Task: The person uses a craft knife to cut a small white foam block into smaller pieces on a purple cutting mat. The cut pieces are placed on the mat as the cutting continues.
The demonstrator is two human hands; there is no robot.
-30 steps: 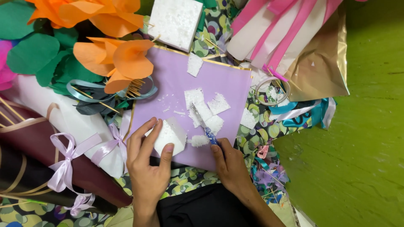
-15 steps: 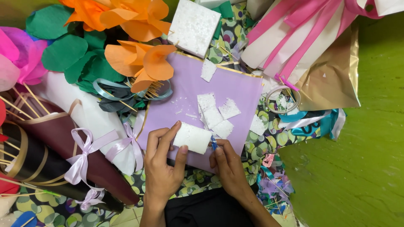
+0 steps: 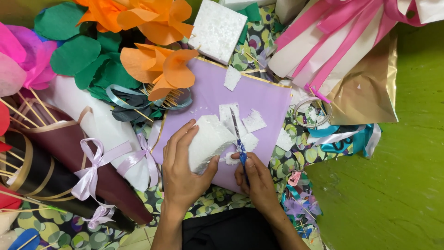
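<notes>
My left hand grips a white foam block, tilted up on its edge over a lilac paper sheet. My right hand holds a small blue-handled knife, with its blade pointing away from me and lying against the right side of the block. Several white foam offcuts lie on the lilac sheet just beyond the blade.
Orange paper flowers with green leaves lie at the upper left. A square white foam slab rests at the top. Dark bouquet wraps with lilac bows lie left. Pink ribbon and gold paper sit right, beside a tape roll and green floor.
My left hand has turned the foam block up on edge. The knife in my right hand has swung forward, so the blade now lies along the block's side.
</notes>
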